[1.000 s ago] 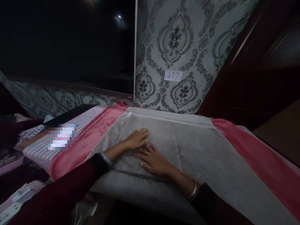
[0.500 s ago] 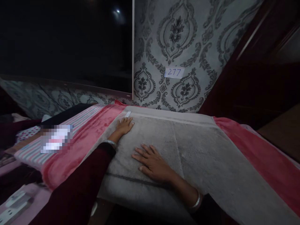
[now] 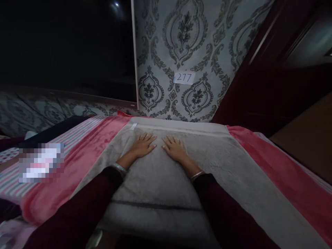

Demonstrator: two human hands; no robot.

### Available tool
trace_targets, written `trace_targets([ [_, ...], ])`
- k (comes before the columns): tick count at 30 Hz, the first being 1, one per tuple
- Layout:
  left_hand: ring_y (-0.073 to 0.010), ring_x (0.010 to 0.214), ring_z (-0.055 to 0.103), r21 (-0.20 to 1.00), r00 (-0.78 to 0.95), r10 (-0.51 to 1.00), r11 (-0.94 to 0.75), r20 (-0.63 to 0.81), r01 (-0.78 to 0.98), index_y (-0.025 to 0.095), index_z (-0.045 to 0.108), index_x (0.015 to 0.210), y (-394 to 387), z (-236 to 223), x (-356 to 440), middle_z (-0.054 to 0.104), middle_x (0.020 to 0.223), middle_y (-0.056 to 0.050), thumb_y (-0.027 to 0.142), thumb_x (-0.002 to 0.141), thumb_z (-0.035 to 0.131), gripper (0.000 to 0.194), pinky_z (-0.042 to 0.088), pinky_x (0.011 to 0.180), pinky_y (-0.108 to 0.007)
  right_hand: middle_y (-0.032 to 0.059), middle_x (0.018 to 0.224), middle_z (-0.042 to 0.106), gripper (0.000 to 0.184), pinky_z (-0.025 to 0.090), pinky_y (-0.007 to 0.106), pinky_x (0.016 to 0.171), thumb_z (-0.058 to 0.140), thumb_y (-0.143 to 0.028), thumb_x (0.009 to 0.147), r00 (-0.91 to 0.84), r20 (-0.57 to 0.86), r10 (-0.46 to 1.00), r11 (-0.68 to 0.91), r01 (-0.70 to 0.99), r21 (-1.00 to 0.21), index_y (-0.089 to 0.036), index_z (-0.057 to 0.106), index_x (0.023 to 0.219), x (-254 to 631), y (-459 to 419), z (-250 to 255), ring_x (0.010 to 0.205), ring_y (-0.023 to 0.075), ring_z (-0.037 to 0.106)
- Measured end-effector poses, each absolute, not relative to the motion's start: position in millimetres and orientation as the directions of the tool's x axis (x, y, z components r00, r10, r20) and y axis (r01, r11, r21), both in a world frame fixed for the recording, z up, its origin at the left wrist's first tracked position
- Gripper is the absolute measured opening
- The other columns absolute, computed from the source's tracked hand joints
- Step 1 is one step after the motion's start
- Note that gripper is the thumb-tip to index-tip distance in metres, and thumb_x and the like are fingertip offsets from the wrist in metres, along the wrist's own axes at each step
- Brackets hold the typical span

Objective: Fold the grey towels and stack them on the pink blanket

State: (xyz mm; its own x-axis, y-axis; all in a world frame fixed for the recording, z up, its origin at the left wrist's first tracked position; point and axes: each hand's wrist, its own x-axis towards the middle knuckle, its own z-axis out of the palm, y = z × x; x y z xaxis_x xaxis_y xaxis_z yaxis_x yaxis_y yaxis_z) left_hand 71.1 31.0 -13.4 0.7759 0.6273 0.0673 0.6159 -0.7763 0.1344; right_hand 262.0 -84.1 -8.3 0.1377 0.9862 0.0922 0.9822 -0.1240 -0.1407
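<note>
A grey plush blanket [image 3: 166, 180] lies spread over the surface before me, with a pale border along its far edge and a small white tag [image 3: 134, 126] at the far left corner. My left hand [image 3: 143, 144] rests flat on it below the tag, fingers spread. Close by on the right, my right hand [image 3: 175, 148] also lies palm down with its fingers apart. Neither hand grips anything. Under the grey blanket, a pink plush blanket [image 3: 85, 152] shows on the left and again on the right.
Striped cloth [image 3: 77, 133] lies left of the pink blanket, with a pixelated bright patch over it. A large dark screen [image 3: 67, 52] hangs at the back left. On the patterned wall [image 3: 185, 52] is a paper marked 277 [image 3: 184, 77]. Dark red wood panelling [image 3: 249, 90] stands at right.
My right hand has moved forward across the grey blanket, level with the left. My left hand has shifted slightly right and nearer. The camera view has turned a little right.
</note>
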Motion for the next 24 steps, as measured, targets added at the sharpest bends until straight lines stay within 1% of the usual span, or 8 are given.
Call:
trace_targets([
  [5, -0.0333, 0.157, 0.016, 0.149, 0.761, 0.645, -0.761, 0.065, 0.632, 0.030, 0.032, 0.160, 28, -22, 69, 0.023, 0.170, -0.006, 0.058, 0.101, 0.030, 0.066, 0.015, 0.124, -0.061, 0.0032, 0.170, 0.023, 0.058, 0.023, 0.064, 0.120, 0.029, -0.056, 0.105, 0.128, 0.070, 0.989, -0.118, 0.984, -0.135, -0.037, 0.030, 0.160, 264, -85, -25, 0.155, 0.0334, 0.022],
  [9, -0.0315, 0.158, 0.016, 0.110, 0.700, 0.712, -0.701, 0.057, 0.705, 0.027, 0.031, 0.161, 30, -15, 57, 0.023, 0.170, -0.008, 0.057, 0.102, 0.028, 0.066, 0.015, 0.125, -0.057, 0.0057, 0.169, 0.025, 0.059, 0.023, 0.064, 0.120, 0.027, -0.055, 0.105, 0.090, 0.077, 0.993, -0.079, 0.987, -0.139, -0.035, 0.030, 0.160, 269, -89, -22, 0.155, 0.0335, 0.023],
  [13, -0.0333, 0.158, 0.012, 0.081, 0.609, 0.793, -0.607, 0.003, 0.790, 0.028, 0.028, 0.162, 30, -9, 33, 0.019, 0.171, -0.007, 0.056, 0.102, 0.025, 0.066, 0.019, 0.122, -0.062, 0.0085, 0.168, 0.026, 0.061, 0.023, 0.061, 0.122, 0.027, -0.055, 0.105, 0.076, 0.077, 0.994, -0.067, 0.992, -0.110, -0.030, 0.031, 0.161, 275, -102, -26, 0.154, 0.0337, 0.024],
  [15, -0.0339, 0.158, 0.013, 0.091, 0.587, 0.809, -0.583, -0.021, 0.807, 0.028, 0.026, 0.163, 26, -9, 20, 0.017, 0.172, -0.006, 0.055, 0.102, 0.024, 0.066, 0.019, 0.122, -0.062, 0.0082, 0.168, 0.028, 0.061, 0.024, 0.062, 0.121, 0.027, -0.056, 0.105, 0.089, 0.087, 0.992, -0.081, 0.992, -0.096, -0.031, 0.032, 0.160, 278, -112, -30, 0.154, 0.0336, 0.025],
  [18, -0.0331, 0.157, 0.017, 0.096, 0.569, 0.822, -0.565, -0.016, 0.820, 0.026, 0.024, 0.163, 17, -10, 4, 0.015, 0.172, -0.006, 0.053, 0.103, 0.023, 0.066, 0.017, 0.124, -0.058, 0.0081, 0.168, 0.028, 0.060, 0.027, 0.065, 0.119, 0.026, -0.056, 0.105, 0.098, 0.119, 0.988, -0.087, 0.992, -0.090, -0.033, 0.032, 0.160, 284, -130, -38, 0.154, 0.0343, 0.025],
  [20, -0.0327, 0.157, 0.017, 0.089, 0.565, 0.825, -0.562, -0.019, 0.823, 0.025, 0.023, 0.164, 11, -10, -5, 0.016, 0.172, -0.006, 0.052, 0.103, 0.022, 0.066, 0.017, 0.125, -0.056, 0.0087, 0.168, 0.027, 0.060, 0.028, 0.066, 0.117, 0.026, -0.054, 0.105, 0.082, 0.121, 0.989, -0.071, 0.993, -0.089, -0.032, 0.032, 0.160, 287, -145, -42, 0.154, 0.0350, 0.024],
  [22, -0.0336, 0.157, 0.016, 0.076, 0.564, 0.825, -0.560, -0.044, 0.825, 0.024, 0.022, 0.164, 6, -8, -14, 0.015, 0.172, -0.006, 0.051, 0.103, 0.021, 0.066, 0.016, 0.125, -0.056, 0.0090, 0.169, 0.025, 0.059, 0.028, 0.067, 0.117, 0.026, -0.051, 0.106, 0.063, 0.095, 0.993, -0.055, 0.995, -0.084, -0.031, 0.031, 0.161, 290, -160, -42, 0.155, 0.0349, 0.022],
  [24, -0.0352, 0.157, 0.016, 0.055, 0.552, 0.831, -0.549, -0.076, 0.834, 0.024, 0.021, 0.164, 1, -4, -20, 0.015, 0.172, -0.006, 0.051, 0.103, 0.022, 0.066, 0.016, 0.124, -0.058, 0.0090, 0.170, 0.023, 0.058, 0.027, 0.067, 0.117, 0.027, -0.047, 0.106, 0.062, 0.040, 0.997, -0.059, 0.996, -0.071, -0.030, 0.029, 0.161, 292, -172, -36, 0.155, 0.0345, 0.021],
])
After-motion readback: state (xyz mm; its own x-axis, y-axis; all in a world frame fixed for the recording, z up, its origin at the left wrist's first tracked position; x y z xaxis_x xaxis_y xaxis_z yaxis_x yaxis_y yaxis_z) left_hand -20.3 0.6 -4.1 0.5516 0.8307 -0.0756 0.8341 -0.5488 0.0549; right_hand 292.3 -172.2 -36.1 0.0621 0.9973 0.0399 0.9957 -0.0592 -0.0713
